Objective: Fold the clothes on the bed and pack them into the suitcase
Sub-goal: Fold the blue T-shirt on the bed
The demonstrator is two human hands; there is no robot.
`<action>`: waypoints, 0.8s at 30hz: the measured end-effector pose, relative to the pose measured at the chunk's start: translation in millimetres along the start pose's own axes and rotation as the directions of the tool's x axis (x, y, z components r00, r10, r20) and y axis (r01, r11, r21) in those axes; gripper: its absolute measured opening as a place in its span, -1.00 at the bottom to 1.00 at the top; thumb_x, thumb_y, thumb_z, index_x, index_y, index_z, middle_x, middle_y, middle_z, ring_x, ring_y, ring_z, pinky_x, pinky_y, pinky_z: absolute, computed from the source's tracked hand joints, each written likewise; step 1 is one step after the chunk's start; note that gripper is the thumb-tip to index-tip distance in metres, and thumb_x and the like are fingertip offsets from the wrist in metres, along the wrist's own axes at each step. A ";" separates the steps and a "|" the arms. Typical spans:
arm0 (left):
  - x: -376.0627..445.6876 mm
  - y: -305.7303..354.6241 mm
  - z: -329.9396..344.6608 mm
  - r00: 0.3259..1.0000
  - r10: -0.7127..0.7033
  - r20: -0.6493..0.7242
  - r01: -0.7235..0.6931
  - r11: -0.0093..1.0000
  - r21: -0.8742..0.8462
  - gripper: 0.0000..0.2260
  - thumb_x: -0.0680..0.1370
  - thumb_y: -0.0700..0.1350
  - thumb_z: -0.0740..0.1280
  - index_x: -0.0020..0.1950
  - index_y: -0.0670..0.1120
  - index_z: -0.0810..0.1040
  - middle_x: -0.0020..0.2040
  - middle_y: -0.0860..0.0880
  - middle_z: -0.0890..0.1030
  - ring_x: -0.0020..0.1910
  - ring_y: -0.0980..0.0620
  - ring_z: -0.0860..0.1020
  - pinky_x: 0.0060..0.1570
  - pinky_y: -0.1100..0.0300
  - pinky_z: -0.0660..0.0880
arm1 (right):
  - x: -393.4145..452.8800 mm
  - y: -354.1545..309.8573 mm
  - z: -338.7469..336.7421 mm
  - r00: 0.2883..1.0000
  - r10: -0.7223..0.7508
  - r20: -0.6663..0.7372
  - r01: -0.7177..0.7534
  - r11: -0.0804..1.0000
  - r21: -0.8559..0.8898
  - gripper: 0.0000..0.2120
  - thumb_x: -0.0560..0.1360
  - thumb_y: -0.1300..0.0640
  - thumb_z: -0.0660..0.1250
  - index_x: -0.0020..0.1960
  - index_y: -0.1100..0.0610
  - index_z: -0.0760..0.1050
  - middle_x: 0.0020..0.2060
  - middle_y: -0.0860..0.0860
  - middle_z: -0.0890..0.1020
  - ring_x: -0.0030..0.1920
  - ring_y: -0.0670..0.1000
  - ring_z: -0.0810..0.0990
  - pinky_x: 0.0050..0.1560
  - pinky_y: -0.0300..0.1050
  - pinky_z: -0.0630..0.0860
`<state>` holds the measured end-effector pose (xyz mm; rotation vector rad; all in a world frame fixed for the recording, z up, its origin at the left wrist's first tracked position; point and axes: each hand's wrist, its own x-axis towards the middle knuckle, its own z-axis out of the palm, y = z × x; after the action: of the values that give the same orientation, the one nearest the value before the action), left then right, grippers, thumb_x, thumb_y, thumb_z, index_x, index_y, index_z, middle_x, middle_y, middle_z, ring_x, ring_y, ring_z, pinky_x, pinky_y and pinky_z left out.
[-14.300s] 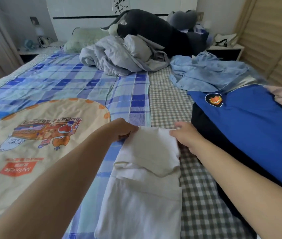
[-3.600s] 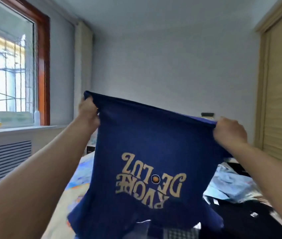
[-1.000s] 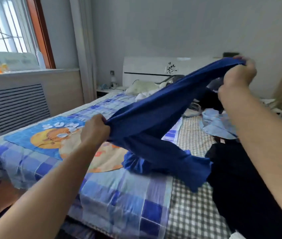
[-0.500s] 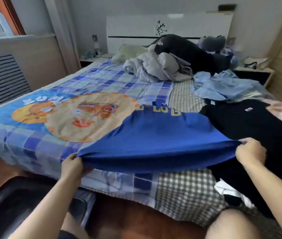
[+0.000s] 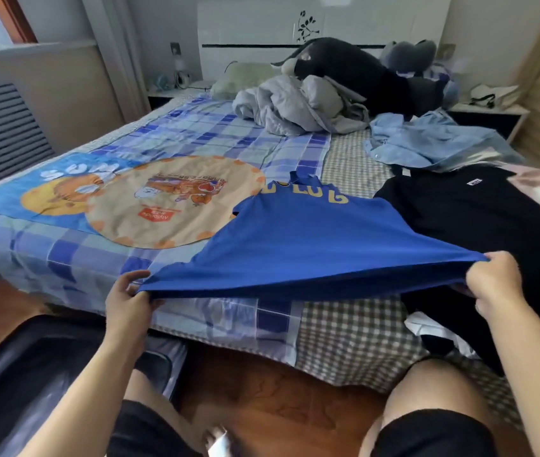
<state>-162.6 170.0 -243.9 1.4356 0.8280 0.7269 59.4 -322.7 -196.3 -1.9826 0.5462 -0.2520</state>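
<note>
Pinching the blue shirt (image 5: 298,245) hem, left hand (image 5: 130,303) and right hand (image 5: 492,285) hold it taut, mid-frame. Uneven lowering could wrinkle it or overlap the black shirt (image 5: 479,219).

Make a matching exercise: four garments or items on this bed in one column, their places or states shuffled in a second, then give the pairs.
Items
1. blue T-shirt
2. black T-shirt
3. light blue shirt
4. grey bedding

States
A. crumpled beyond the black T-shirt
B. hem held up by both hands
C. bunched near the headboard
D. spread flat on the right side

Pairs: 1-B, 2-D, 3-A, 4-C
</note>
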 end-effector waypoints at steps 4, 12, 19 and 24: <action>-1.6 -16.9 -12.1 0.997 -0.073 0.010 0.073 0.997 0.025 -0.64 0.57 -0.40 0.12 0.09 -0.03 0.58 0.01 -0.15 0.59 -0.08 -0.11 0.58 -0.18 0.14 0.58 | -25.2 16.6 -20.4 0.996 -0.020 -0.087 0.034 0.986 0.163 -0.62 0.43 0.48 0.08 0.08 0.18 0.50 0.02 0.15 0.51 0.00 0.14 0.54 -0.12 -0.06 0.48; -38.0 8.3 6.9 0.963 -0.179 0.203 0.238 0.917 -0.321 -0.53 0.49 -0.48 0.01 0.02 -0.12 0.64 -0.01 -0.22 0.61 -0.15 -0.20 0.66 -0.22 0.00 0.68 | -91.5 19.3 -19.6 0.831 -0.020 0.555 -0.242 0.887 0.394 -0.59 0.52 0.54 0.01 -0.08 0.18 0.55 -0.03 0.26 0.63 -0.17 0.16 0.67 -0.23 0.07 0.64; 2.9 136.4 -13.4 0.903 0.313 0.295 0.007 0.676 -0.737 -0.91 0.48 -0.08 0.37 -0.03 0.04 0.61 -0.11 0.03 0.57 -0.05 0.08 0.57 0.09 0.21 0.49 | -90.2 -72.8 -39.4 0.667 -0.447 0.597 -0.362 0.506 0.783 -0.48 0.73 0.10 -0.20 0.48 0.37 0.30 0.47 0.32 0.34 0.54 0.21 0.23 0.56 0.08 0.00; 75.5 155.0 31.8 0.988 0.021 0.155 0.032 0.942 -0.333 -0.71 0.63 -0.28 0.11 -0.07 -0.04 0.58 -0.31 -0.01 0.57 -0.35 0.05 0.59 -0.31 0.22 0.60 | -52.6 -156.7 51.8 0.744 -0.229 0.628 -0.375 0.634 0.676 -0.89 0.44 0.32 0.30 -0.17 0.13 0.51 -0.41 0.03 0.61 -0.42 -0.09 0.64 -0.38 -0.29 0.57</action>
<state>-86.0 219.5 -94.2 1.1653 0.5546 0.7032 76.1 -197.4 -78.0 -1.0383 -0.0019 0.2758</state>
